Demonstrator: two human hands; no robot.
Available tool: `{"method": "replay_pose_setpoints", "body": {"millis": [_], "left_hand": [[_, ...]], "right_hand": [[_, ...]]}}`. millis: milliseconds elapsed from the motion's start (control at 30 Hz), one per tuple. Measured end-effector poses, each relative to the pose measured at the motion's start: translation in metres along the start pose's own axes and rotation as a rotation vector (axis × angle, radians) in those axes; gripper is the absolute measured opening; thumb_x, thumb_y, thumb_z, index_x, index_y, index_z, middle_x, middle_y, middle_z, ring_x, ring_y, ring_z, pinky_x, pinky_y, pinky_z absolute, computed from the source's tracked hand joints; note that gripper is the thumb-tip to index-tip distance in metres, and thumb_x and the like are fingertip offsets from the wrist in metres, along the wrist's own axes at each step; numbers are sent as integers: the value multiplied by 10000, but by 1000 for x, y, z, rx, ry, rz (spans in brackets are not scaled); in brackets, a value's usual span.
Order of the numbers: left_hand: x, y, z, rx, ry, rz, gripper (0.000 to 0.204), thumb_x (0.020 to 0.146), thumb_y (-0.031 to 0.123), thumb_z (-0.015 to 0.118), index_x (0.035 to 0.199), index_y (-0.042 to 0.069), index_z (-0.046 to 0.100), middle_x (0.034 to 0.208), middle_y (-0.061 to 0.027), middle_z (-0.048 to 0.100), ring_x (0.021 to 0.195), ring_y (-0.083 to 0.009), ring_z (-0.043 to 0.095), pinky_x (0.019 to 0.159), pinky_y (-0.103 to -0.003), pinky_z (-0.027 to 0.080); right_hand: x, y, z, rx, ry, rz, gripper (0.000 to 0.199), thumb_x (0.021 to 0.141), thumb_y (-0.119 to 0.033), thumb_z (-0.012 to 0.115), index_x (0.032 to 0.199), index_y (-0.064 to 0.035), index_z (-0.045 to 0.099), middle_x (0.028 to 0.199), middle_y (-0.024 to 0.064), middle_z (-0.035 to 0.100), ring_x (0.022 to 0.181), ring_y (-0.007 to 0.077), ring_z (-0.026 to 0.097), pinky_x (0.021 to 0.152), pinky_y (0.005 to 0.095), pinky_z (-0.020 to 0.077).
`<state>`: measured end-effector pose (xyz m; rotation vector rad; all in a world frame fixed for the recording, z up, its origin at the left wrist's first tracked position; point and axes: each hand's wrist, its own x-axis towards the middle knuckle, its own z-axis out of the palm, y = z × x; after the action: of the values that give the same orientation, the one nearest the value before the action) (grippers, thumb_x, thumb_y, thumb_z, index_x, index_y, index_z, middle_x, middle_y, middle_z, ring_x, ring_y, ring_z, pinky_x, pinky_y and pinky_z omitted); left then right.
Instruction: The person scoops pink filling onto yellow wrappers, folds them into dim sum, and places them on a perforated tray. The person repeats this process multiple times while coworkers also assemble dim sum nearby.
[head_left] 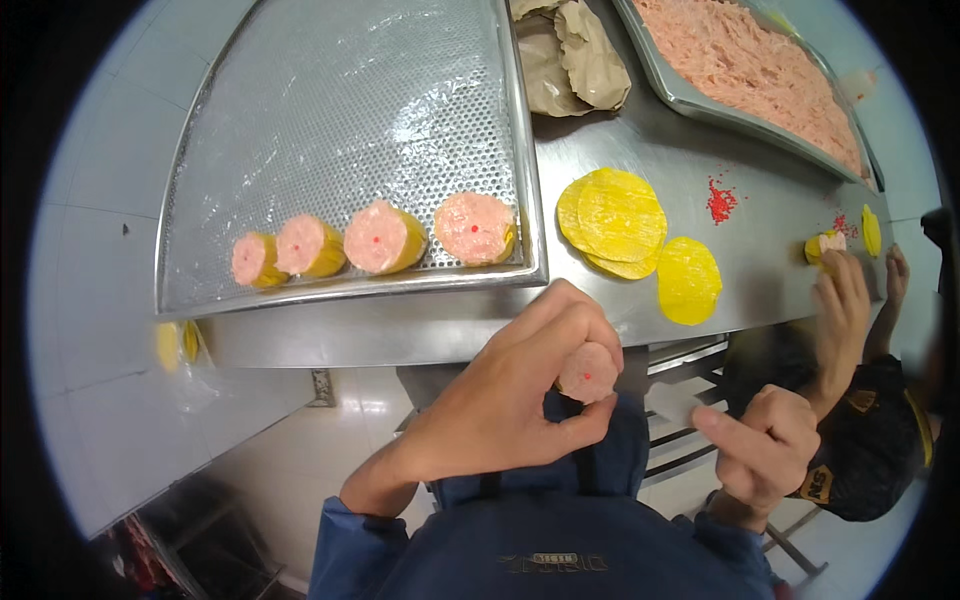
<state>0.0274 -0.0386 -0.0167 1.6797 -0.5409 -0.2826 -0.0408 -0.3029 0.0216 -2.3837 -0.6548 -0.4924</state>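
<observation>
In front of my body, my left hand (510,390) curls round a siu mai dumpling (588,376), whose pink top with a red dot faces up. My right hand (765,445), to the right and apart from it, is closed on a small pale flat blade (672,404), blurred, perhaps a spatula; its handle is hidden in the fingers. Several finished siu mai (384,238) in yellow wrappers stand in a row along the near edge of a perforated metal tray (350,110). Beyond my hands lie a stack of round yellow wrappers (612,220) and a single wrapper (690,281).
A metal pan (690,95) of pink filling (750,75) stands at the far right. Brown crumpled paper (570,60) lies beside the tray. Red bits (720,202) are scattered on the steel table (620,140). At right, a co-worker's hand (845,300) handles another dumpling (822,246).
</observation>
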Motion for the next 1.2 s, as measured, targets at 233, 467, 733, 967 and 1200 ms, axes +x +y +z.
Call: {"method": "replay_pose_setpoints", "body": {"millis": [233,467,733,967,1200], "left_hand": [[-12,11,-12,426,-71,-11,399,895,55,794,1256,53,624,1181,-136,618,1101,-361,596,903,-431,524],[-39,54,-27,535,120,37,417,847,-1,803,1242,30,674,1137,-123,646,1031,-327,642,846,-431,542],[-77,100,-182,943,492,-21,315,885,25,771,1197,50,730,1124,-91,678,957,-179,651,791,-315,536],[-77,87,-222,914,276,-239,276,994,173,697,1250,75,719,1120,-72,697,986,-195,637,851,-336,536],[-82,87,-226,964,146,-297,436,1003,396,762,1268,53,718,1019,-76,654,985,-226,642,878,-373,535]], "right_hand": [[0,7,13,94,50,62,388,682,32,723,1026,-72,868,660,-9,410,543,143,399,517,295,280],[4,12,29,124,107,98,477,589,-70,705,1028,-85,891,624,4,496,517,154,459,515,304,323],[7,15,30,239,27,141,392,791,39,650,1143,-22,811,717,98,621,592,214,529,568,326,380],[8,19,42,307,32,127,274,955,25,609,1176,6,769,765,50,482,655,138,455,599,295,306],[9,20,42,288,31,153,262,966,33,607,1171,9,769,771,39,475,653,121,442,593,296,294]]}}
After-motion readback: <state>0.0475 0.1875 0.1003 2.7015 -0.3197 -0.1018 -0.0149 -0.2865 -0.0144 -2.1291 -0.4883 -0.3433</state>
